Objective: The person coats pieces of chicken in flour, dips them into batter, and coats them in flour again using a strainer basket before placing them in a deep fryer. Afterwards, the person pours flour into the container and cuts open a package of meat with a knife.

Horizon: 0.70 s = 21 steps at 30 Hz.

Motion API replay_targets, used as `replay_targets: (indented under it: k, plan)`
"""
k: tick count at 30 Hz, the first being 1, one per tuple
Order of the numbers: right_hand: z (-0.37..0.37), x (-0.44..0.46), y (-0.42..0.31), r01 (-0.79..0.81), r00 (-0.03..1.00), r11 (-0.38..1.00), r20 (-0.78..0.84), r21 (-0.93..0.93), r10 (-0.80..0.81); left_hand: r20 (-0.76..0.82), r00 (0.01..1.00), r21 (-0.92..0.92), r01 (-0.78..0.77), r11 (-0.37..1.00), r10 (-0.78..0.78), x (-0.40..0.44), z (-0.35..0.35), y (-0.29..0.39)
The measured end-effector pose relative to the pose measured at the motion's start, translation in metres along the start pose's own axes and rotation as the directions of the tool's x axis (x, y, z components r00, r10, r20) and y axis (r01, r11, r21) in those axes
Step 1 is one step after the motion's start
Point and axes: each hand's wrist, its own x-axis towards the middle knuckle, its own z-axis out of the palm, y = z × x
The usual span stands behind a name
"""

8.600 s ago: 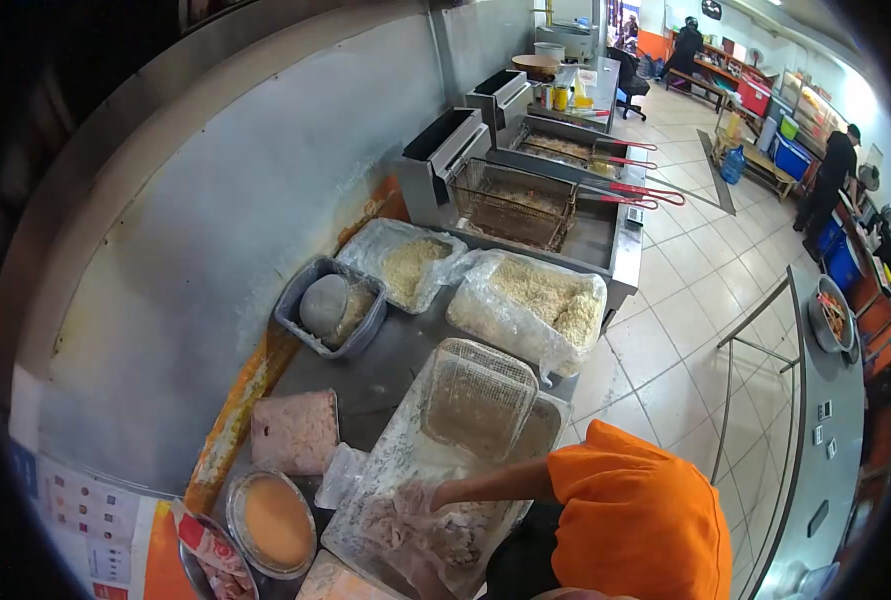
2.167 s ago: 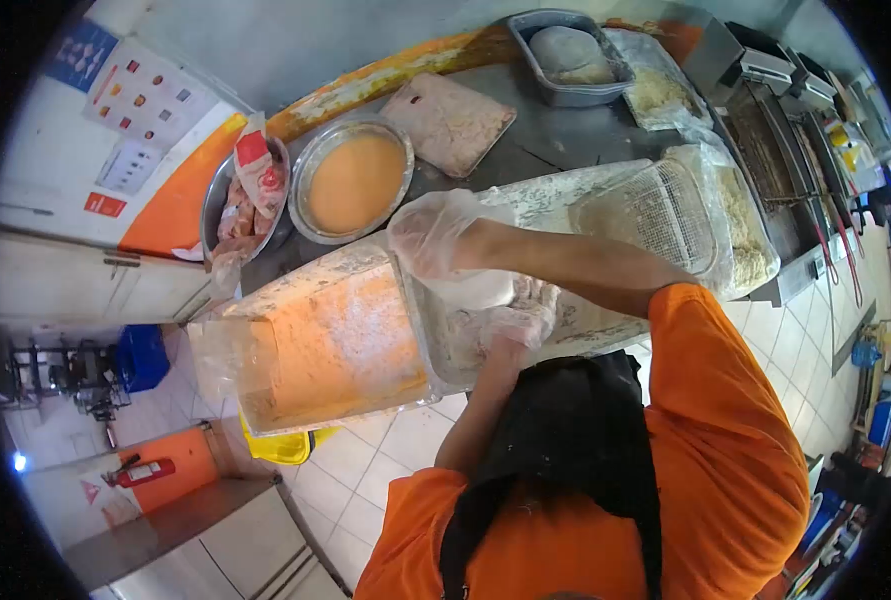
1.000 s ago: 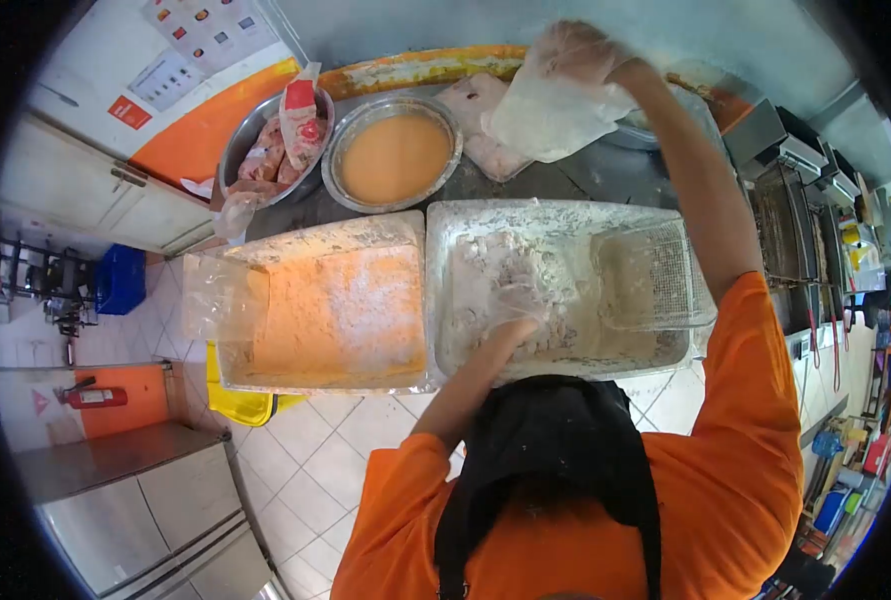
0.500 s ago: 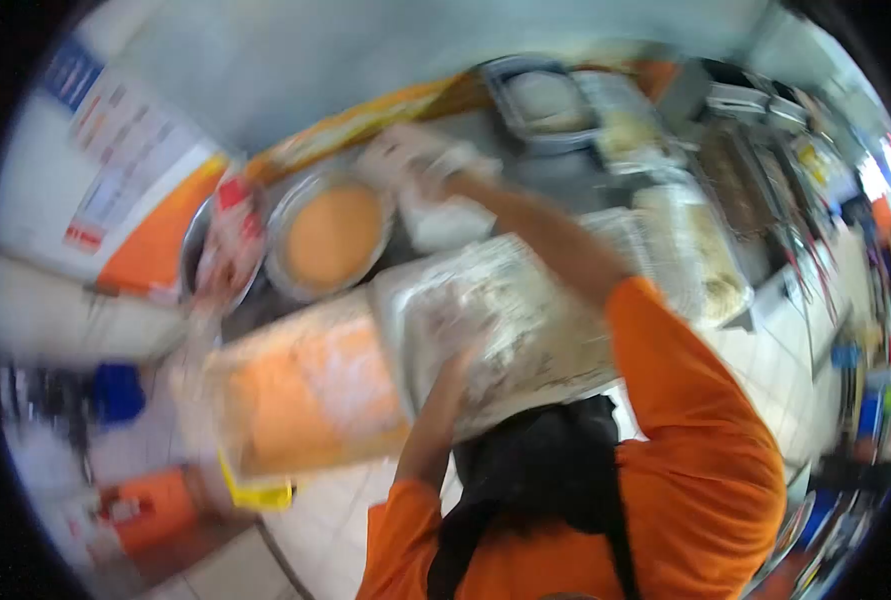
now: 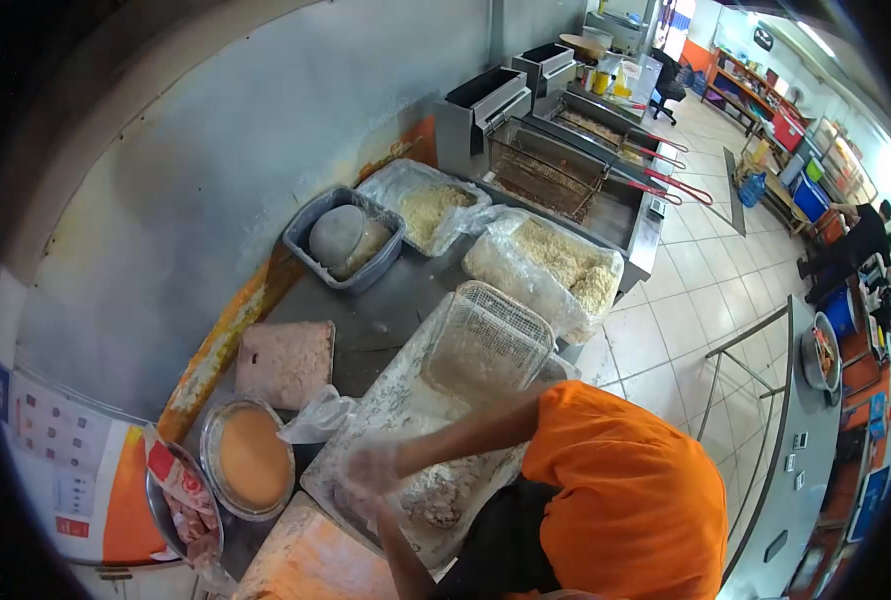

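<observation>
My right hand, in a clear plastic glove and smeared by motion, is over the near end of the flour-dusted tray. My left hand is close below it, blurred and partly hidden, so its fingers cannot be made out. Beside the hands, floured pieces lie in loose white flour. A wire basket rests in the tray's far end. The clear plastic bag lies crumpled at the tray's left edge. Whether either hand holds anything is not visible.
Left are a bowl of orange liquid, a bowl of raw meat and a pinkish slab. An orange-dusted tray is nearest. Beyond are a grey tub, crumb-filled trays and fryers. A person stands far right.
The view has swung toward the fryers. My right hand has come away from the plastic bag beyond the tray and is back over the flour, near my left hand. The bag now lies by the tray's edge.
</observation>
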Motion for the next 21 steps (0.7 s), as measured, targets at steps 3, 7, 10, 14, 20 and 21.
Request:
replay_targets:
  k: [3, 7, 10, 14, 20, 21]
  plan:
    - [0.020, -0.020, 0.038, -0.100, 0.994, 0.993, 0.040, 0.070, 0.098, -0.003, 1.000, 0.046, -0.017, 0.999, 0.017, -0.001, -0.008, -0.006]
    - [0.036, -0.024, 0.062, -0.111, 0.993, 0.992, 0.057, 0.064, 0.108, 0.017, 0.997, 0.209, -0.078, 0.975, 0.077, -0.007, -0.023, -0.013]
    - [0.023, -0.020, 0.083, -0.091, 0.995, 0.995, 0.040, -0.041, 0.092, 0.059, 0.996, 0.345, -0.088, 0.935, 0.072, -0.009, -0.028, -0.016]
    - [0.014, -0.009, 0.119, -0.012, 0.992, 0.974, -0.121, -0.225, -0.016, 0.111, 0.994, 0.265, -0.052, 0.963, 0.023, 0.007, 0.000, -0.050]
    - [-0.011, -0.024, 0.016, -0.144, 0.923, 0.957, 0.315, -0.253, 0.222, 0.073, 0.975, 0.054, 0.204, 0.977, -0.208, 0.005, 0.025, -0.003]
    - [-0.016, -0.027, 0.015, -0.020, 0.916, 0.904, 0.356, -0.427, 0.188, 0.083, 0.980, 0.048, 0.177, 0.983, -0.180, 0.007, 0.022, -0.001]
